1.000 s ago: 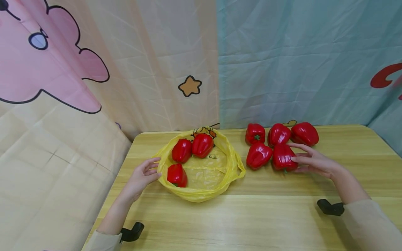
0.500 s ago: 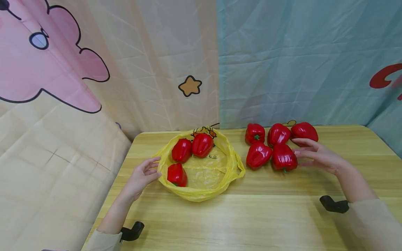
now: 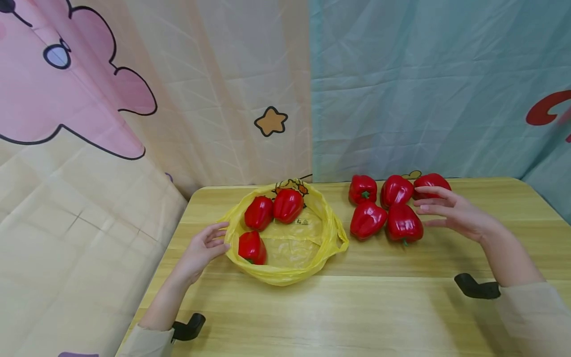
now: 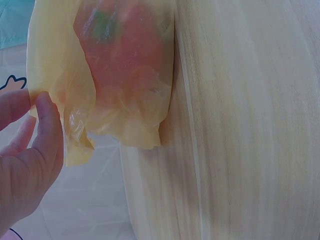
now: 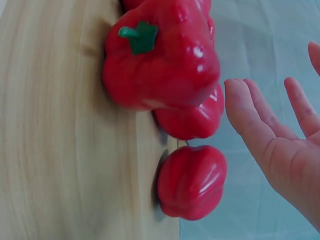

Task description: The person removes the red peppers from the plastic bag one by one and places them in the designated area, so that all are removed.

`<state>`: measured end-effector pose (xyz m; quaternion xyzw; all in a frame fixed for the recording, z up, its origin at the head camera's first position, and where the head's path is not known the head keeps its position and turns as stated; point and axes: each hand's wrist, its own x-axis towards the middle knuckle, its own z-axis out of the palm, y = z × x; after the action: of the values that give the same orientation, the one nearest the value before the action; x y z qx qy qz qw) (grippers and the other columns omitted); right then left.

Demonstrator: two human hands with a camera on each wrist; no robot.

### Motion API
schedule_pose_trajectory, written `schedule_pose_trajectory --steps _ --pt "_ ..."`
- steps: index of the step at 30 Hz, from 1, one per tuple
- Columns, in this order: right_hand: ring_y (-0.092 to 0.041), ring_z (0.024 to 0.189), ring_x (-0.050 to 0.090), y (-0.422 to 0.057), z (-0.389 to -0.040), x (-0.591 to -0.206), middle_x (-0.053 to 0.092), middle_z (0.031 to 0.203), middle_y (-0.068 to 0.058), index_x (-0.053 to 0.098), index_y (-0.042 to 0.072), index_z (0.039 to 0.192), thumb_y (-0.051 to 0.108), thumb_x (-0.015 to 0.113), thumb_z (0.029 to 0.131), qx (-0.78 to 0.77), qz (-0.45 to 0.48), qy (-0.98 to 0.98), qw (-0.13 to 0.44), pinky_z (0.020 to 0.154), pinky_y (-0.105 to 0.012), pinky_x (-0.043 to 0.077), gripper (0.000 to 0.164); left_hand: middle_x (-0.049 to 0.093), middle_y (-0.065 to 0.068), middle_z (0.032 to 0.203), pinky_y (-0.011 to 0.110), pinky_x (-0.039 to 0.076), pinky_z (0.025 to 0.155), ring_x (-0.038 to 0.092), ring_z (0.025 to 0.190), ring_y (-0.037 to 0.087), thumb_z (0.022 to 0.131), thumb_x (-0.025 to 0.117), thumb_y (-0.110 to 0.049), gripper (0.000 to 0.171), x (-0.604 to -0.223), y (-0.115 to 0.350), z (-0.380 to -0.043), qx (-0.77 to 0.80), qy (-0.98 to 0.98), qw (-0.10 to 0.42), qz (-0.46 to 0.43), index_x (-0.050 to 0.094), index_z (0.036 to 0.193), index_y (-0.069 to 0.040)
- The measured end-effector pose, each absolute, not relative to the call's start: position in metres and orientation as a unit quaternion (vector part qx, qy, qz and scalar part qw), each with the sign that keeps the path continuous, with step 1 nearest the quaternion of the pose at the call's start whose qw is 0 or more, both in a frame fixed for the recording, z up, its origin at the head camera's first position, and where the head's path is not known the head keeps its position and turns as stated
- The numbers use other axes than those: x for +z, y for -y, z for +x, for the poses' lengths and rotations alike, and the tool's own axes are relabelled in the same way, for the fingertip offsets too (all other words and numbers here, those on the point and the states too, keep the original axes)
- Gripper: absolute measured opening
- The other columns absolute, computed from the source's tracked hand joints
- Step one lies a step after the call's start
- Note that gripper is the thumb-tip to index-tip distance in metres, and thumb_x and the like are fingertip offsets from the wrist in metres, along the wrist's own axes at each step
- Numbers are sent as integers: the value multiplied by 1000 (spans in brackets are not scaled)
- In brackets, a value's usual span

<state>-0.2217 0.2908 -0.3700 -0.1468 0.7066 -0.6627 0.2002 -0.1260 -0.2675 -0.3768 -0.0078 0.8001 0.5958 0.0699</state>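
Glossy red blocky bell pepper (image 3: 404, 223), front R of 5 on pale wood-grain surface (image 3: 357, 317), R of thin yellow plastic bag (image 3: 281, 276): prob. light, firm, slick; est. best hold = across opp. side walls, clear of green stem (image 5: 142, 37). Bag film prob. soft, tears easily; take at rim. R hand (image 3: 459, 213): fingers spread, nothing held. L hand (image 3: 201, 254): pinching bag rim. Head view: 3 bagged peppers (image 3: 287, 206); L wrist view: 1 only, thru film, pinch closer up. R wrist view: gap betw. R hand & peppers; head view: fingers overlap rear-right pepper (image 3: 430, 180).
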Motion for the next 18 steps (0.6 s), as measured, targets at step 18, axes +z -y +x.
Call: schedule_pose_trajectory --steps 18 --pt "-20 103 59 -244 -214 -351 55 119 -4 44 21 128 4 55 91 -620 -177 -734 212 81 -35 53 42 44 27 129 22 50 81 56 104 24 87 60 3 55 -376 267 -125 599 -798 71 -8 37 138 1"
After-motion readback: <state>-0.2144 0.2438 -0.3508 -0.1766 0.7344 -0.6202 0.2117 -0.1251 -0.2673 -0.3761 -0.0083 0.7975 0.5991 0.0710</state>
